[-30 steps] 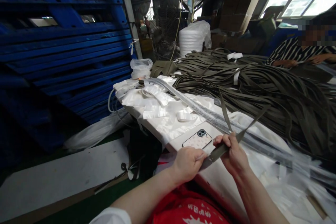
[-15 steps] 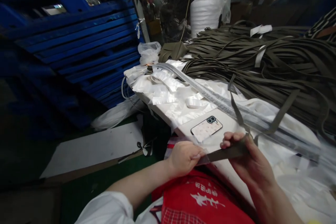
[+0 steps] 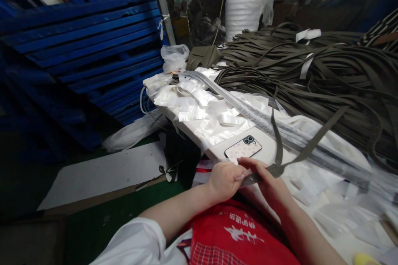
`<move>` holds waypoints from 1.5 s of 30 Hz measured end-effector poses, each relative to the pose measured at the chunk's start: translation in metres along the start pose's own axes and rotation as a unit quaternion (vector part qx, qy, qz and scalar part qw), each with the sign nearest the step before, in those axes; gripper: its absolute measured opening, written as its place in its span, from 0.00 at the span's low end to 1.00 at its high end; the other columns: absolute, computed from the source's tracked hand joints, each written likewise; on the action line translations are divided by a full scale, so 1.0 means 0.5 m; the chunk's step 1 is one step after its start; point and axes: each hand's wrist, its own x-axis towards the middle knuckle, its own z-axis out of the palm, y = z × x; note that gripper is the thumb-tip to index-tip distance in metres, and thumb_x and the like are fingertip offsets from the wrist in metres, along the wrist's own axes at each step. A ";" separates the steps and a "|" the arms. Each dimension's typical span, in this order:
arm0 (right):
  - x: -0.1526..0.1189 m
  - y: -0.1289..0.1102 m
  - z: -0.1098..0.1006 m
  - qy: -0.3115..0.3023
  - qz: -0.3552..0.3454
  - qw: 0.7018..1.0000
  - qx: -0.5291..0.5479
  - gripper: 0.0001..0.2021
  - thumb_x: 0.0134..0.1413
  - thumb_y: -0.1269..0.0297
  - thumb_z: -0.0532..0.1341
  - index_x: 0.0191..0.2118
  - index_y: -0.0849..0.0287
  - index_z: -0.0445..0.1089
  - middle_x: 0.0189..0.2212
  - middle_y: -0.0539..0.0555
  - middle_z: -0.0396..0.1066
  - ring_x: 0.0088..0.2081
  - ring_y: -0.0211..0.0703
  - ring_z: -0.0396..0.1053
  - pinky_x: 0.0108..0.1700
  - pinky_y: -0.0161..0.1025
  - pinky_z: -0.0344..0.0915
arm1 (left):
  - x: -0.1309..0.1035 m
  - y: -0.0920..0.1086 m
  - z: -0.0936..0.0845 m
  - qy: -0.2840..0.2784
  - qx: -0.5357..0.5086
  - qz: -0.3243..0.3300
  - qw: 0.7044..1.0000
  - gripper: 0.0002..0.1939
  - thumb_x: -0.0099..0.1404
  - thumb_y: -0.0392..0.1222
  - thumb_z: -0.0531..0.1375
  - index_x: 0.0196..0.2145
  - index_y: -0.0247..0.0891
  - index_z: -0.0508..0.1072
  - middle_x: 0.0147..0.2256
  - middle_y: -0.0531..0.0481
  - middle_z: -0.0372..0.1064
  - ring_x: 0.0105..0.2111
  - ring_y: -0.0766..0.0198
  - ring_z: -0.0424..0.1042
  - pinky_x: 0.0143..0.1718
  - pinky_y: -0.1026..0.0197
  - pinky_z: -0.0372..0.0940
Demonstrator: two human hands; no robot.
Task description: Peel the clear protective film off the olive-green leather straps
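Blue pallets (image 3: pixel 108 54) stood stacked to the left of a white desk (image 3: pixel 270 143), where a heap of dark straps (image 3: pixel 280 54) covered the far side. At the near edge, the left hand (image 3: pixel 226 180) was curled into a fist, pinching one olive strap (image 3: pixel 317 140). Over it lay the right hand (image 3: pixel 271 183), its grip impossible to tell. Two lengths of that strap ran out beyond, and a phone (image 3: pixel 243 146) lay just past the fingers.

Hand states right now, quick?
Left hand: closed, holding the end of the dark strap.
Right hand: partly open, against the strap; grip cannot be told.
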 end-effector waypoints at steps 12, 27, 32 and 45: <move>0.019 0.009 0.017 0.001 0.011 0.997 -0.079 0.29 0.57 0.33 0.54 0.47 0.49 0.79 0.51 0.53 0.76 0.59 0.54 0.65 0.68 0.50 0.49 | 0.043 0.016 -0.006 0.005 0.031 -0.035 0.999 0.19 0.75 0.44 0.46 0.35 0.39 0.74 0.32 0.48 0.75 0.33 0.61 0.73 0.37 0.61 0.65; -0.075 -0.073 0.007 -0.038 -0.111 0.993 0.019 0.19 0.62 0.48 0.58 0.26 0.51 0.75 0.31 0.56 0.74 0.40 0.51 0.70 0.47 0.46 0.67 | -0.062 0.030 -0.070 0.030 -0.040 0.112 0.992 0.20 0.73 0.42 0.43 0.34 0.38 0.73 0.26 0.50 0.72 0.24 0.64 0.65 0.30 0.61 0.60; -0.006 -0.013 0.013 0.071 -0.100 0.982 -0.147 0.24 0.64 0.40 0.52 0.43 0.49 0.79 0.46 0.54 0.76 0.54 0.54 0.67 0.63 0.47 0.55 | -0.007 0.014 -0.049 0.030 0.014 0.023 0.999 0.19 0.74 0.43 0.46 0.33 0.38 0.73 0.28 0.50 0.73 0.27 0.63 0.69 0.31 0.61 0.61; 0.069 -0.080 -0.055 0.074 -0.032 0.963 0.258 0.23 0.50 0.45 0.68 0.21 0.55 0.61 0.23 0.47 0.63 0.29 0.39 0.66 0.40 0.39 0.70 | 0.024 -0.003 -0.027 -0.005 0.036 -0.037 0.999 0.17 0.73 0.45 0.50 0.32 0.39 0.74 0.29 0.50 0.74 0.30 0.61 0.71 0.33 0.62 0.61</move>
